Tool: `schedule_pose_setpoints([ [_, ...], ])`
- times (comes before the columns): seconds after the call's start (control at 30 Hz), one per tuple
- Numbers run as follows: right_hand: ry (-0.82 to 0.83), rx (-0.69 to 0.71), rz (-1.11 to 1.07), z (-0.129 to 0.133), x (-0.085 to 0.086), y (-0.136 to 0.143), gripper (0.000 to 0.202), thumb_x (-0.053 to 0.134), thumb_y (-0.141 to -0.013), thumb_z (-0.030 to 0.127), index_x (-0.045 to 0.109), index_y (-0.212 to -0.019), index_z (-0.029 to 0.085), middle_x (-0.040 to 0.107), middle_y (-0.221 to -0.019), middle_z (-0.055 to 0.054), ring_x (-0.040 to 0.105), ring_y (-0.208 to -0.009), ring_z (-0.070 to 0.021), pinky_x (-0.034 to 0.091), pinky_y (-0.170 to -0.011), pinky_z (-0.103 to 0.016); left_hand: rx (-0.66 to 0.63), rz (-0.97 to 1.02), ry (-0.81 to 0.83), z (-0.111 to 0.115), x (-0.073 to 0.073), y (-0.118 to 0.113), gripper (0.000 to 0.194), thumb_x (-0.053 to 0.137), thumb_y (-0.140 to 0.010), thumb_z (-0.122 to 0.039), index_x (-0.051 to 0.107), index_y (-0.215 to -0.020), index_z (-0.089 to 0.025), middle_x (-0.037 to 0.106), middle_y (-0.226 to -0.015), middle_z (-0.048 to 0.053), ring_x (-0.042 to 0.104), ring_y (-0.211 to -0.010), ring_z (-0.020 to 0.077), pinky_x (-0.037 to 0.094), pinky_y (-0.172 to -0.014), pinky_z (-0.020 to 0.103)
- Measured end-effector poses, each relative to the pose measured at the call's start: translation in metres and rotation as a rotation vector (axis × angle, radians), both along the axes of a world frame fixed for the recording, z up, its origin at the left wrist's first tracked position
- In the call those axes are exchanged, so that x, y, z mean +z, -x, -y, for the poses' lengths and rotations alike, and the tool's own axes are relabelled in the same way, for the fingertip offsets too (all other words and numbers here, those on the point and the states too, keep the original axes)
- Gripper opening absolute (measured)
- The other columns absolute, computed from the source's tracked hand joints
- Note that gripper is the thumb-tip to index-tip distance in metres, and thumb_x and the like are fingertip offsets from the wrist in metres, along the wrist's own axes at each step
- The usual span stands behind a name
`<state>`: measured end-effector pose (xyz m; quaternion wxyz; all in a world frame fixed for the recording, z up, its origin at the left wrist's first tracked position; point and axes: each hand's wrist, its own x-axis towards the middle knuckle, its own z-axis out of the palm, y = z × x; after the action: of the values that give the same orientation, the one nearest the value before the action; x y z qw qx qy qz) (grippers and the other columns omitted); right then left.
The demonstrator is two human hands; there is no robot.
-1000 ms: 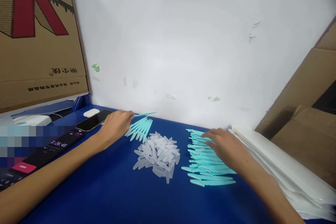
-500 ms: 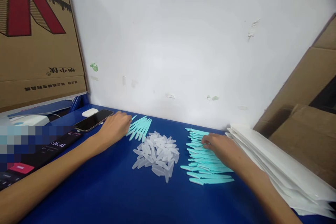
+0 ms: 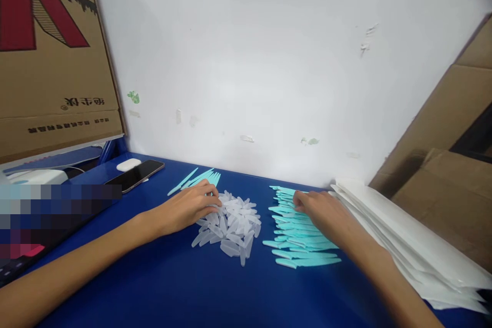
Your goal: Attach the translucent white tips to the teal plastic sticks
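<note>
On the blue table lies a heap of translucent white caps. My left hand reaches over the heap's upper left edge, fingers bent towards the caps; whether it grips one cannot be made out. Behind it, a small fan of turquoise sticks rests near the wall. To the right of the caps, many turquoise sticks lie side by side in a column. My right hand is at the upper part of that column, thumb and fingertips pinched together at a stick, partly hidden.
A dark phone and a white case lie at the back left, beneath a large printed cardboard box. White sheets or bags are stacked on the right, beside brown cardboard. A white wall stands behind.
My left hand has moved right, from beside the small turquoise fan to the white caps. One more turquoise stick shows at the fan's left. My right hand has stayed over the column.
</note>
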<state>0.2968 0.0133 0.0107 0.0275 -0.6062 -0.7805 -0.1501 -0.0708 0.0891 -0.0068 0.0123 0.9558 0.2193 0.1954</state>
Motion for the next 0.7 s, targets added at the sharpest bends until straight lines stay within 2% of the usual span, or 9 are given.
schedule_pose_setpoints([
  [0.1,-0.033,0.017,0.012,0.002,0.002,0.004,0.011,0.052,-0.095,0.014,0.060,-0.092,0.021,0.071,-0.074,-0.002,0.064,-0.065,-0.0204,0.031,-0.058,-0.029,0.002,-0.002,0.007,-0.001,-0.002,0.000,0.020,0.050,-0.102,-0.027,0.068,-0.110,-0.023,0.062,-0.109,0.007,0.055,-0.099,0.0211,0.046,-0.076,0.029],
  [0.2,-0.104,0.098,0.011,0.005,0.006,0.012,0.015,0.050,-0.095,0.011,0.059,-0.098,0.022,0.071,-0.084,-0.003,0.066,-0.070,-0.0196,0.034,-0.060,-0.028,0.013,0.002,0.012,0.001,0.000,-0.002,0.018,0.049,-0.102,-0.026,0.066,-0.106,-0.021,0.063,-0.105,0.007,0.055,-0.096,0.0206,0.044,-0.073,0.028],
  [0.4,-0.152,0.177,-0.014,0.017,0.011,0.033,0.030,0.045,-0.094,0.007,0.056,-0.117,0.022,0.068,-0.101,-0.005,0.063,-0.063,-0.0143,0.034,-0.053,-0.025,-0.007,0.039,0.052,0.010,0.007,-0.006,0.020,0.049,-0.103,-0.029,0.066,-0.100,-0.019,0.066,-0.095,0.006,0.057,-0.092,0.0197,0.044,-0.071,0.027],
  [0.47,-0.146,0.201,0.004,0.020,0.010,0.040,0.039,0.045,-0.091,0.002,0.054,-0.122,0.023,0.066,-0.107,-0.005,0.063,-0.063,-0.0135,0.033,-0.051,-0.025,0.030,0.041,0.052,0.011,0.008,-0.006,0.022,0.048,-0.103,-0.030,0.067,-0.101,-0.019,0.065,-0.095,0.006,0.059,-0.089,0.0194,0.045,-0.070,0.027],
  [0.57,-0.154,0.245,0.008,0.023,0.006,0.051,0.042,0.047,-0.091,0.002,0.053,-0.125,0.025,0.064,-0.106,-0.004,0.058,-0.058,-0.0120,0.029,-0.049,-0.024,0.094,0.056,0.021,0.011,0.008,-0.007,0.026,0.044,-0.104,-0.031,0.067,-0.106,-0.019,0.064,-0.095,0.006,0.061,-0.084,0.0180,0.047,-0.068,0.027],
  [0.7,-0.127,0.323,-0.074,0.029,0.002,0.064,0.056,0.045,-0.089,-0.001,0.045,-0.138,0.025,0.061,-0.112,-0.006,0.050,-0.056,-0.0098,0.031,-0.048,-0.024,0.030,0.127,-0.064,0.015,0.009,-0.009,0.027,0.042,-0.105,-0.026,0.063,-0.119,-0.018,0.066,-0.098,0.008,0.061,-0.089,0.0187,0.050,-0.073,0.029],
])
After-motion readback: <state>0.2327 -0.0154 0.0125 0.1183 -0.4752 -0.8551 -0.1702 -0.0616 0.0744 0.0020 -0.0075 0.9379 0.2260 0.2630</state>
